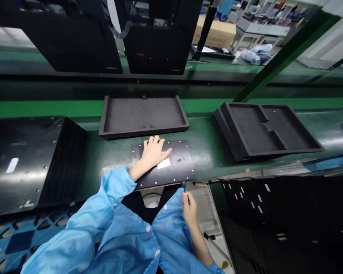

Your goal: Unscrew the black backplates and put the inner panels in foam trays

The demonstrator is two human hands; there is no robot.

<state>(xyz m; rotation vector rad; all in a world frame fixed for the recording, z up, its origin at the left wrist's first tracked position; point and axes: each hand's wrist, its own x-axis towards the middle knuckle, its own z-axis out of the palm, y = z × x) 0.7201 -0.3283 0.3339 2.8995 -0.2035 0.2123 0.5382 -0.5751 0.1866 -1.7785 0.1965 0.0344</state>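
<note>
Blue smock (131, 243) cloth lies nearest; beyond it, the right hand (189, 207) has its fingers pinched together on a slim dark tool (184, 186) at the near edge of a black panel (175, 165). Fingers spread apart, the left hand (154, 152) lies on top of that panel. Thin, stiff and probably light, the panel looks smooth enough to slip; opposite edges should give the surest hold. It rests on the green counter (207, 140), nearer than a shallow dark tray (144, 112).

A long green workbench (207, 139) and stacked black panels (25, 146) suggest a factory workshop.
</note>
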